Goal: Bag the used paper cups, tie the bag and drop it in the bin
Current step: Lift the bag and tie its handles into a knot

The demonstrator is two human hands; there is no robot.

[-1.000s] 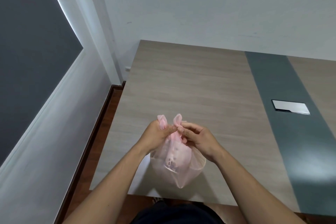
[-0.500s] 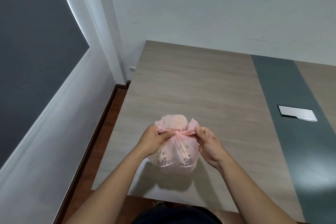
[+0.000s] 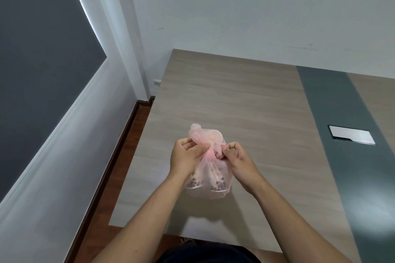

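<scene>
Since half a second ago, both hands have been drawn closer together at the neck of the pink plastic bag [image 3: 208, 177], and the gathered top, which was spread flat between them, is now bunched into a loose tuft that leans toward the upper left above the knot. The left hand [image 3: 186, 158] is seen just left of the frame's middle, its fingers curled and closed on the twisted plastic at the left side of the neck. The right hand [image 3: 239, 161] is seen just right of it, thumb and forefinger pinched shut on the other end of the plastic, the remaining fingers folded beneath. A tight, darker pink point is formed between the two hands where the film is drawn together. Below the hands the body of the bag hangs full and rounded, and paper cups [image 3: 214, 183] with dark purple print are made out dimly through the film; their number cannot be told. The bag is held low over the near part of the wooden table [image 3: 235, 102], close to its front edge; whether its bottom touches the top cannot be told. A grey strip [image 3: 346, 134] runs down the table at the right of the frame, with a silver rectangular plate [image 3: 351, 135] set in it, well apart from the bag
</scene>
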